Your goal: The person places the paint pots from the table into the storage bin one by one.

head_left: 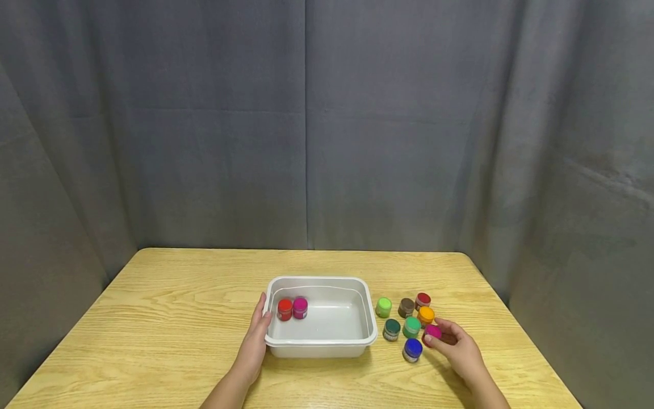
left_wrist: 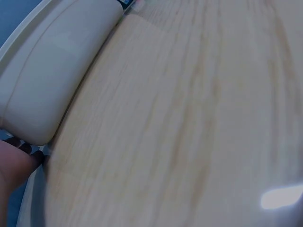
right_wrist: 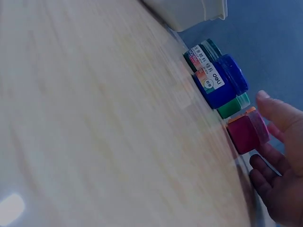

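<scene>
A white plastic tub (head_left: 321, 350) stands on the table, with a red paint jar (head_left: 285, 310) and a magenta paint jar (head_left: 300, 308) side by side at its left end inside. My left hand (head_left: 254, 341) holds the tub's left rim, thumb over the edge and fingers along the outside. In the left wrist view, part of this hand (left_wrist: 16, 163) shows by the tub's end. To the right, my right hand (head_left: 460, 349) is around another magenta jar (right_wrist: 246, 135), which stands on the table. The right wrist view shows a small gap between thumb and jar.
Several more jars stand close together right of the tub: light green (head_left: 384, 307), brown (head_left: 406, 308), dark red (head_left: 422, 301), orange (head_left: 426, 316), green (head_left: 411, 327), dark green (head_left: 391, 329) and blue (head_left: 412, 350). Grey curtains (head_left: 306, 142) surround the wooden table (head_left: 168, 335).
</scene>
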Demonstrator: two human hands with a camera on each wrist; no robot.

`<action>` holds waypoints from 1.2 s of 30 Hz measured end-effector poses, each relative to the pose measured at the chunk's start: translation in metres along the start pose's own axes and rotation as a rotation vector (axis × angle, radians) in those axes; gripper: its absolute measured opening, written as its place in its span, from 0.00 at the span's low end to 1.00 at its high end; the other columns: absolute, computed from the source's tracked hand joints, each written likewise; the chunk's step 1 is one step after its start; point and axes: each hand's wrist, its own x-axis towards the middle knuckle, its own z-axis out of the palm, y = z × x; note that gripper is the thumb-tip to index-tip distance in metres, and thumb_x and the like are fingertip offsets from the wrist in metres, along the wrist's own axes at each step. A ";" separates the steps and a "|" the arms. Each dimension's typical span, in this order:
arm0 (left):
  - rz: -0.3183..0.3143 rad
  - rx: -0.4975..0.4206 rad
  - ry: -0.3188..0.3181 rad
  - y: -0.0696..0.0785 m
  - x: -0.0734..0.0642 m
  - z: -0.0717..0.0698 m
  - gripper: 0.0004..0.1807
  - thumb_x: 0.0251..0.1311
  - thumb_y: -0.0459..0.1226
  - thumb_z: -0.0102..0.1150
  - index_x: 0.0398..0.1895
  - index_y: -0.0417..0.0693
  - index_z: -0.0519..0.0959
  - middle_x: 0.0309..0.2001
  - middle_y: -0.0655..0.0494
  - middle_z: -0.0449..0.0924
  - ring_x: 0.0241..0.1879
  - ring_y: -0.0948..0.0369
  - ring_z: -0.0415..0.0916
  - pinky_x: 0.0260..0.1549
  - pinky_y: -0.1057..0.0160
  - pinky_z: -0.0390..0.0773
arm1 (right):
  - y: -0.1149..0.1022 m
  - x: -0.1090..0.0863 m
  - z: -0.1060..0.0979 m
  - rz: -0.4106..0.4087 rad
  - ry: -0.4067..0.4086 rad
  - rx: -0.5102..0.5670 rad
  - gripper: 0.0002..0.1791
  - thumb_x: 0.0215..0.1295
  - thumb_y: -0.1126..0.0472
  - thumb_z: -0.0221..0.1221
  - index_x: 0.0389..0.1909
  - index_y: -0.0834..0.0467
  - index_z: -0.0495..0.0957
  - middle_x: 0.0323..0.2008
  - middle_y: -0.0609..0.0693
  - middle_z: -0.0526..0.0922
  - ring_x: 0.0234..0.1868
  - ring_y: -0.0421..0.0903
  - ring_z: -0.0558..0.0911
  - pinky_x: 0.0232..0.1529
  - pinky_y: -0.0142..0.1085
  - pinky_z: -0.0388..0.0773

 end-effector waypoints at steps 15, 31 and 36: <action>-0.006 0.001 0.000 0.000 0.000 0.000 0.33 0.76 0.51 0.30 0.80 0.59 0.38 0.80 0.48 0.33 0.78 0.40 0.29 0.70 0.30 0.32 | 0.006 0.003 0.008 -0.006 0.065 -0.053 0.35 0.61 0.50 0.66 0.63 0.66 0.71 0.54 0.64 0.80 0.53 0.56 0.81 0.53 0.44 0.80; -0.004 0.003 0.001 0.002 0.000 0.000 0.33 0.76 0.48 0.30 0.80 0.57 0.38 0.80 0.48 0.33 0.78 0.40 0.29 0.69 0.29 0.33 | -0.017 -0.003 0.001 0.022 0.081 0.070 0.34 0.63 0.53 0.66 0.67 0.63 0.68 0.62 0.62 0.74 0.51 0.38 0.74 0.44 0.17 0.75; -0.002 -0.006 -0.002 0.002 0.000 0.000 0.33 0.76 0.49 0.30 0.80 0.56 0.38 0.80 0.47 0.33 0.78 0.39 0.29 0.69 0.28 0.32 | -0.030 -0.003 -0.001 -0.002 0.070 0.096 0.35 0.62 0.51 0.66 0.67 0.61 0.68 0.62 0.60 0.74 0.55 0.42 0.76 0.46 0.19 0.76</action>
